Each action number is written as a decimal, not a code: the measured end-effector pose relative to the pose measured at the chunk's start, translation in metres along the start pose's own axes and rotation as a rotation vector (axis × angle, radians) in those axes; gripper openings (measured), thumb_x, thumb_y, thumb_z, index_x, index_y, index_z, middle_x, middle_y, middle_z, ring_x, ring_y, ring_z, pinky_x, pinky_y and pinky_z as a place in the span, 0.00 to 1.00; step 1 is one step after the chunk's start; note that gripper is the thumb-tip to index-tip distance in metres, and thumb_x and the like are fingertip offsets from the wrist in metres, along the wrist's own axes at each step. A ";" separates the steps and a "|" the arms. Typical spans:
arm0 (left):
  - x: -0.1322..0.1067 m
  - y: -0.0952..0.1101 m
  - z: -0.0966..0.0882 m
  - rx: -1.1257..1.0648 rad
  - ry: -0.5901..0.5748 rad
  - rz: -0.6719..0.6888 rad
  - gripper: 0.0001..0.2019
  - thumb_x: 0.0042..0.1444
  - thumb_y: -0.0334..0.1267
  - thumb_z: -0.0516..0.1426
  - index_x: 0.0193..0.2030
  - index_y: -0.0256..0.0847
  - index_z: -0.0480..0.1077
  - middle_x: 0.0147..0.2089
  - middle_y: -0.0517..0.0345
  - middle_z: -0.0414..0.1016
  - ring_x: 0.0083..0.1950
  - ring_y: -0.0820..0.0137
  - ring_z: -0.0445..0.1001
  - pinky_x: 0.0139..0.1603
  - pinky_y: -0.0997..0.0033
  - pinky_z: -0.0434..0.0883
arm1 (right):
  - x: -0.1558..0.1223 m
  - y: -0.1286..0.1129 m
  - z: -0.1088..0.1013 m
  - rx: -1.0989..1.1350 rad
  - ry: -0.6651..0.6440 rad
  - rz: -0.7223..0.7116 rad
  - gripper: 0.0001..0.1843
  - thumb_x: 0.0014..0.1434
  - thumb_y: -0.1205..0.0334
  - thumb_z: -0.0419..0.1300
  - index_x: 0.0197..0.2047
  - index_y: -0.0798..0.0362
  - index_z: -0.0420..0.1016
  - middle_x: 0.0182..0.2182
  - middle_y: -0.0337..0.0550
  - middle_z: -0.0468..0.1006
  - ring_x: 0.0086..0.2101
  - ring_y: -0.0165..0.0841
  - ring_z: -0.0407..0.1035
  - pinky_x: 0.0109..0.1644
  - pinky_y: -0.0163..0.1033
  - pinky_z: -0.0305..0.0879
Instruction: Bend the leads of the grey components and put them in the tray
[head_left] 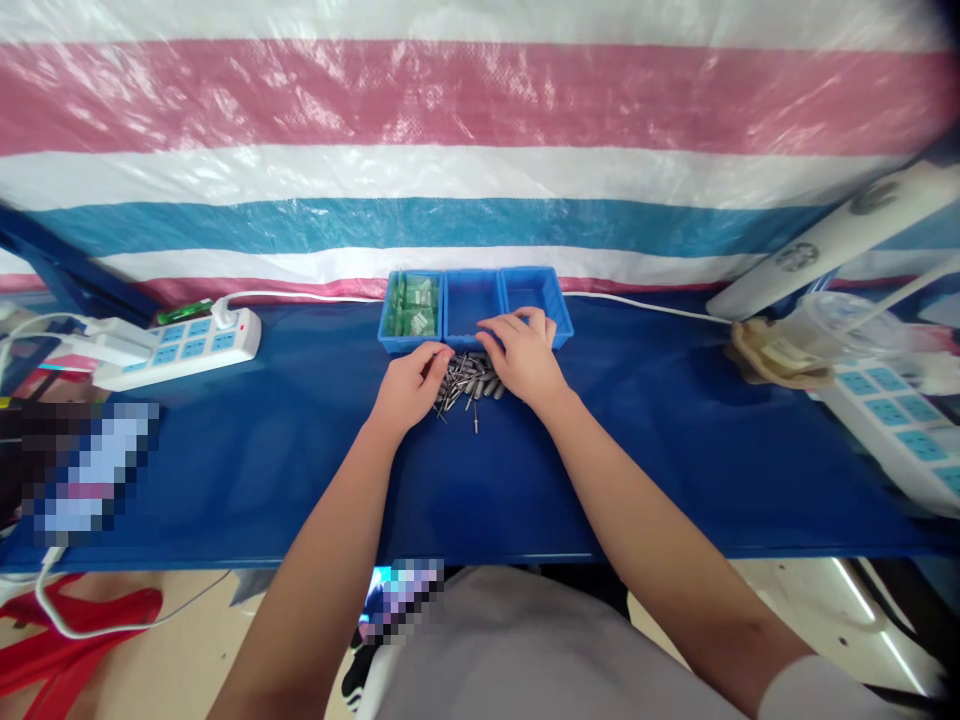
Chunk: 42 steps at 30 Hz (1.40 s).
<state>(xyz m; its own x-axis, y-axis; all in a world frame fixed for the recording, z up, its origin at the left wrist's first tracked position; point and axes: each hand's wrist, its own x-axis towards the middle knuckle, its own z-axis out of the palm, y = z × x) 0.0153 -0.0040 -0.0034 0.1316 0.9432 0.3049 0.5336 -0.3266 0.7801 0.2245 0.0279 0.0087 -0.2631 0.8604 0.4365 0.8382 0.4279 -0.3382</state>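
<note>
A pile of small metal blind rivets and grey cylindrical pieces (469, 377) lies on the blue table between my hands. One rivet (475, 420) rests apart from the heap, on its near side. My left hand (411, 388) is at the pile's left edge, thumb and forefinger pressed together; whatever they may pinch is too small to make out. Over the pile's right side, my right hand (529, 358) is open, its fingers curved and apart, partly covering the front of a blue three-compartment bin (442, 345). Green packets (412, 305) fill the bin's left compartment.
White power strips stand at the left (180, 350) and right (900, 425), with cables around them. A clear plastic container (844, 325) and a white tube (832, 240) are at the right. A striped sheet (480, 100) hangs behind the table (300, 440). A blurred-out phone-like device (101, 470) lies left.
</note>
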 end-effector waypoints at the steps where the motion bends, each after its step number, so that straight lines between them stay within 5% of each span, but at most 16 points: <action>1: 0.000 0.000 0.000 0.003 0.000 0.001 0.18 0.70 0.51 0.51 0.48 0.41 0.77 0.30 0.60 0.77 0.27 0.73 0.73 0.33 0.74 0.71 | 0.000 -0.001 -0.001 0.001 0.015 0.002 0.20 0.73 0.51 0.51 0.56 0.50 0.78 0.54 0.51 0.80 0.57 0.52 0.59 0.60 0.58 0.52; 4: 0.000 -0.001 0.000 0.015 0.001 0.003 0.18 0.70 0.50 0.51 0.48 0.41 0.77 0.30 0.60 0.78 0.26 0.73 0.72 0.33 0.74 0.70 | -0.002 -0.006 -0.010 0.062 0.096 0.001 0.18 0.72 0.52 0.54 0.55 0.50 0.79 0.56 0.51 0.78 0.58 0.51 0.60 0.60 0.57 0.55; 7: 0.000 -0.001 -0.001 0.017 0.012 0.006 0.18 0.70 0.50 0.52 0.48 0.41 0.77 0.31 0.60 0.78 0.27 0.72 0.73 0.34 0.74 0.71 | -0.004 -0.012 -0.023 0.271 0.100 -0.041 0.16 0.72 0.55 0.53 0.50 0.51 0.80 0.47 0.51 0.82 0.49 0.44 0.69 0.56 0.50 0.62; 11: 0.000 0.001 -0.001 0.018 0.029 0.008 0.17 0.70 0.49 0.52 0.47 0.41 0.78 0.31 0.59 0.78 0.28 0.72 0.74 0.34 0.73 0.70 | -0.008 -0.014 -0.037 0.518 -0.229 -0.050 0.12 0.68 0.60 0.56 0.45 0.53 0.81 0.35 0.44 0.82 0.33 0.34 0.73 0.42 0.39 0.66; 15: 0.000 0.000 -0.001 0.036 0.048 0.015 0.17 0.69 0.49 0.52 0.46 0.41 0.78 0.31 0.60 0.78 0.28 0.73 0.73 0.33 0.74 0.69 | -0.011 -0.008 -0.045 0.449 -0.520 -0.006 0.12 0.58 0.69 0.59 0.41 0.52 0.82 0.23 0.35 0.77 0.25 0.29 0.68 0.33 0.35 0.59; 21: 0.000 -0.001 -0.001 0.051 0.058 0.020 0.17 0.69 0.49 0.52 0.45 0.42 0.78 0.30 0.60 0.78 0.28 0.72 0.73 0.33 0.73 0.69 | -0.008 -0.003 -0.055 0.410 -0.579 0.025 0.14 0.54 0.68 0.61 0.42 0.50 0.84 0.22 0.33 0.72 0.24 0.28 0.66 0.32 0.34 0.55; 27: -0.001 -0.001 -0.002 0.050 0.047 0.012 0.16 0.69 0.48 0.52 0.45 0.42 0.77 0.31 0.61 0.77 0.28 0.73 0.72 0.33 0.73 0.68 | -0.009 -0.016 -0.055 0.398 -0.829 -0.097 0.20 0.49 0.71 0.61 0.43 0.47 0.86 0.25 0.34 0.75 0.25 0.28 0.67 0.31 0.34 0.56; 42: -0.001 0.000 -0.003 0.075 0.053 0.028 0.18 0.70 0.49 0.51 0.45 0.41 0.77 0.35 0.58 0.80 0.31 0.71 0.74 0.35 0.72 0.68 | -0.014 -0.024 -0.046 0.420 -0.851 -0.227 0.12 0.53 0.69 0.62 0.36 0.48 0.86 0.24 0.36 0.78 0.24 0.29 0.66 0.30 0.36 0.56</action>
<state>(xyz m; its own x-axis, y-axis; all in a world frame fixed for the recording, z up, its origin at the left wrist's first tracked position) 0.0126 -0.0048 -0.0013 0.1044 0.9285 0.3563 0.5920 -0.3459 0.7279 0.2301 -0.0068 0.0488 -0.7924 0.5875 -0.1643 0.5301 0.5298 -0.6620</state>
